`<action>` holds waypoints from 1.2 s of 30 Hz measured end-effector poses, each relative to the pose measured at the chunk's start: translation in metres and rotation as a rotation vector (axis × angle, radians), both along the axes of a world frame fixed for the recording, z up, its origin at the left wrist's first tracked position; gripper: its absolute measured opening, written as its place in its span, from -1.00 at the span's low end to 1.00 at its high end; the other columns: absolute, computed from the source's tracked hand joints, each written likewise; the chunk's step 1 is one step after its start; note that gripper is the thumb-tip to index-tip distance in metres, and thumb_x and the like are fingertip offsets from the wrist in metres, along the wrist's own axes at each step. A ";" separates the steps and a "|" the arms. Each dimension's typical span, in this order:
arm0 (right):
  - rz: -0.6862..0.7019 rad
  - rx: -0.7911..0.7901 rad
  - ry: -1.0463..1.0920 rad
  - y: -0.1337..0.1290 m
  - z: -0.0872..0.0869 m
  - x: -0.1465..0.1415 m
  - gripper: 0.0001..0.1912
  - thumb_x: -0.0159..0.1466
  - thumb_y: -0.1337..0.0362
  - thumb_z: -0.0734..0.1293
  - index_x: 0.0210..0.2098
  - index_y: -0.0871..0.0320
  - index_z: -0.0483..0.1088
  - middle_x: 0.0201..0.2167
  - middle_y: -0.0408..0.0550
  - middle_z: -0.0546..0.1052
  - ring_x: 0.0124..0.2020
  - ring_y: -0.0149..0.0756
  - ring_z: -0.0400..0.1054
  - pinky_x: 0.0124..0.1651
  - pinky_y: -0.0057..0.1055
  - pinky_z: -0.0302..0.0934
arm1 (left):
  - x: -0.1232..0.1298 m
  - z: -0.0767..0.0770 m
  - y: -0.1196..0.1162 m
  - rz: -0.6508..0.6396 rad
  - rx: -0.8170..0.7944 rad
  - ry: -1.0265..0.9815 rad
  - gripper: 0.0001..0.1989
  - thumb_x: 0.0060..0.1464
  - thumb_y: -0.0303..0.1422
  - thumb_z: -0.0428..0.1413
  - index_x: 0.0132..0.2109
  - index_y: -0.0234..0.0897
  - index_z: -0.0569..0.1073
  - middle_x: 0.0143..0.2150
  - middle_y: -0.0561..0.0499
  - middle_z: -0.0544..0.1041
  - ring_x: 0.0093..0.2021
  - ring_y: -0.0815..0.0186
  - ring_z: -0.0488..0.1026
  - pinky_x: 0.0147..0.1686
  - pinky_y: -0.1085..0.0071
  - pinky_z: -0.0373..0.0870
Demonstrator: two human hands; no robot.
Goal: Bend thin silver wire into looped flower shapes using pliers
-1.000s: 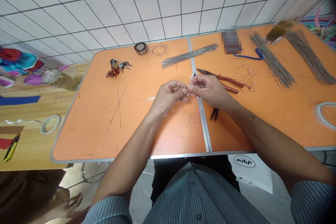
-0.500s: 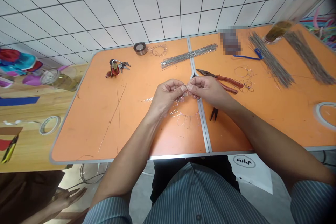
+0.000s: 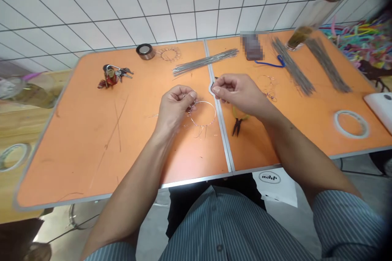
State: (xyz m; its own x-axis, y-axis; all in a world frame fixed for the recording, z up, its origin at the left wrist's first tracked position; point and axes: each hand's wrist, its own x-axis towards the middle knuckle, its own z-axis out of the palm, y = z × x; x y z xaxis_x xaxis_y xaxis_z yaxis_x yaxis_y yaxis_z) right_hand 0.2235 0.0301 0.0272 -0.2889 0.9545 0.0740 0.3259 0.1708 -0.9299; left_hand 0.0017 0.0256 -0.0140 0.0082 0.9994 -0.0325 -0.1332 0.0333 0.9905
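My left hand [image 3: 175, 108] pinches a thin wire ring [image 3: 202, 125] at its upper left; short wire ends stick out around the ring. My right hand [image 3: 240, 91] is off the ring, to its upper right, fingers curled and thumb close to the index finger. Whether anything is between those fingers is hidden. A small dark tip shows beside the knuckles, where my hand covers the red-handled pliers. Just below my right hand lie small black-nosed pliers [image 3: 237, 127] with yellow handles.
Wire bundles [image 3: 205, 62] lie across the orange table [image 3: 92, 163]. Behind are a tape roll [image 3: 145, 51], another spiky wire ring [image 3: 169, 54] and keys [image 3: 114, 75]. At right are a tall glass bottle [image 3: 315, 18] and a white tape ring [image 3: 351, 124]. Loose wires [image 3: 118, 124] lie left.
My right hand has come away from the ring, moving right over the red-handled pliers. My left hand still holds the ring. The view has swung to the right.
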 end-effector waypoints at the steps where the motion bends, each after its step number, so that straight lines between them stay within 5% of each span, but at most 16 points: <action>1: -0.027 0.039 -0.046 -0.001 0.006 0.006 -0.85 0.40 0.17 0.46 -0.23 0.12 0.55 -0.32 -0.04 0.61 -0.28 -0.21 0.49 -0.21 -0.29 0.32 | -0.001 0.000 0.000 -0.003 -0.001 -0.001 -0.68 -0.05 -0.19 0.51 -0.33 -0.23 0.56 -0.44 0.05 0.61 -0.55 0.43 0.46 -0.54 0.51 0.34; 5: -0.004 0.285 -0.499 -0.015 0.017 0.039 -0.86 0.45 0.33 0.37 -0.13 0.11 0.62 -0.24 0.01 0.65 -0.21 -0.12 0.52 -0.17 -0.22 0.27 | -0.002 0.002 0.001 -0.006 -0.001 -0.003 -0.73 -0.03 -0.24 0.49 -0.34 -0.24 0.57 -0.44 0.04 0.61 -0.55 0.44 0.45 -0.55 0.51 0.33; 9: 0.319 0.437 -0.946 -0.031 -0.004 0.072 -0.78 0.41 0.45 0.33 -0.20 0.08 0.62 -0.10 0.07 0.67 -0.01 -0.02 0.52 -0.16 -0.21 0.24 | -0.001 0.004 0.000 -0.001 -0.007 0.003 -0.76 0.00 -0.26 0.47 -0.34 -0.25 0.58 -0.43 0.03 0.62 -0.55 0.43 0.46 -0.56 0.51 0.33; 11: 0.451 0.469 -1.034 -0.034 -0.017 0.082 -0.83 0.41 0.42 0.36 -0.16 0.08 0.60 -0.13 0.05 0.66 -0.07 -0.05 0.51 -0.19 -0.22 0.19 | 0.000 0.005 0.000 -0.002 -0.013 0.009 -0.76 0.00 -0.27 0.46 -0.33 -0.25 0.58 -0.43 0.02 0.62 -0.55 0.42 0.47 -0.56 0.50 0.32; 17: 0.488 0.621 -1.014 -0.031 -0.037 0.093 -0.72 0.51 0.44 0.20 -0.13 0.13 0.54 -0.19 0.09 0.65 -0.15 -0.05 0.48 -0.15 -0.17 0.15 | -0.002 0.006 0.001 0.008 0.003 -0.009 -0.76 -0.01 -0.26 0.47 -0.34 -0.24 0.57 -0.44 0.02 0.62 -0.55 0.42 0.46 -0.56 0.50 0.31; 22: 0.235 0.405 -0.737 -0.042 -0.024 0.086 -0.80 0.54 0.20 0.24 -0.15 0.04 0.47 -0.21 0.09 0.62 -0.12 0.05 0.52 -0.03 -0.07 0.27 | -0.005 0.008 0.003 0.027 0.010 -0.038 -0.77 -0.02 -0.28 0.45 -0.34 -0.24 0.56 -0.45 0.03 0.61 -0.55 0.43 0.45 -0.56 0.49 0.28; 24: 0.009 0.255 -0.391 -0.048 -0.017 0.077 -0.79 0.54 0.04 0.28 -0.16 -0.01 0.40 -0.19 0.07 0.59 -0.07 0.06 0.52 0.00 -0.04 0.34 | -0.005 0.008 0.004 0.023 0.015 -0.043 -0.76 -0.01 -0.26 0.45 -0.34 -0.24 0.56 -0.44 0.03 0.61 -0.54 0.42 0.46 -0.56 0.49 0.26; 27: -0.247 0.010 0.170 -0.049 -0.008 0.059 -0.65 0.46 -0.13 0.40 -0.22 -0.06 0.29 -0.43 -0.15 0.29 -0.45 -0.19 0.25 -0.36 -0.21 0.22 | -0.006 0.008 0.004 0.008 0.007 -0.043 -0.75 -0.01 -0.24 0.46 -0.33 -0.23 0.56 -0.43 0.03 0.62 -0.53 0.41 0.47 -0.54 0.49 0.27; 31: -0.208 -0.248 0.447 -0.030 0.006 0.038 -0.48 0.26 -0.05 0.62 -0.33 -0.02 0.22 -0.50 -0.30 0.02 -0.55 -0.40 -0.28 -0.54 -0.35 -0.36 | -0.007 0.008 0.005 0.004 -0.001 -0.046 -0.73 -0.01 -0.22 0.46 -0.32 -0.23 0.56 -0.41 0.02 0.62 -0.52 0.41 0.46 -0.54 0.48 0.26; 33: -0.169 -0.271 0.533 -0.020 0.011 0.030 -0.55 0.24 0.00 0.64 -0.25 -0.02 0.31 -0.51 -0.34 -0.06 -0.53 -0.41 -0.38 -0.54 -0.38 -0.43 | -0.008 0.007 0.005 -0.004 0.010 -0.048 -0.73 0.01 -0.22 0.45 -0.32 -0.24 0.56 -0.42 0.02 0.62 -0.51 0.41 0.47 -0.54 0.48 0.25; 36: 0.032 -0.524 0.526 -0.009 0.009 0.016 -0.59 0.24 -0.04 0.63 -0.17 0.04 0.47 -0.54 -0.39 -0.10 -0.54 -0.45 -0.40 -0.59 -0.47 -0.41 | -0.009 0.008 0.006 -0.005 0.019 -0.046 -0.73 0.02 -0.21 0.45 -0.31 -0.24 0.55 -0.42 0.03 0.61 -0.51 0.42 0.46 -0.53 0.50 0.25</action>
